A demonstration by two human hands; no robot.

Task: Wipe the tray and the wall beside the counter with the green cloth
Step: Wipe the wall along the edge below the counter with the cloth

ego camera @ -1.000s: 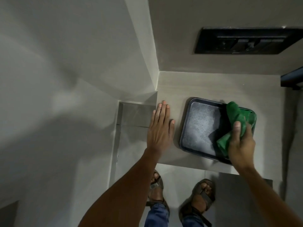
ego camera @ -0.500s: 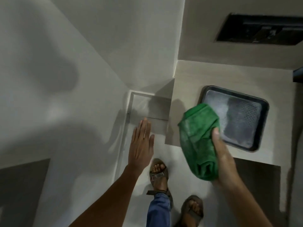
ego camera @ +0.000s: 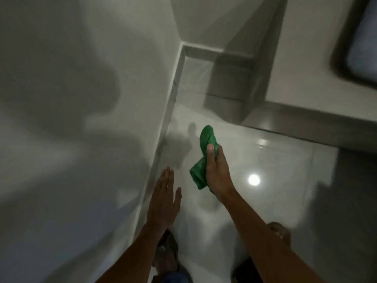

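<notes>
My right hand (ego camera: 217,172) grips the bunched green cloth (ego camera: 205,154) in the air above the floor, clear of the counter (ego camera: 310,64) and a little right of the pale wall (ego camera: 85,99). My left hand (ego camera: 165,201) is flat with fingers together and extended, empty, close beside the wall's base. The dark tray (ego camera: 346,58) lies on the counter at the top right edge of the view, only partly visible and blurred.
A glossy white tiled floor (ego camera: 265,190) reflects a ceiling light. A grey skirting strip (ego camera: 163,129) runs along the wall's foot. My sandalled feet (ego camera: 169,254) are at the bottom. The counter's grey side panel (ego camera: 230,88) stands ahead.
My right hand lifted the cloth off the tray and carried it left and down toward the wall. My left hand left the counter. The view swung left, so the tray slid to the corner.
</notes>
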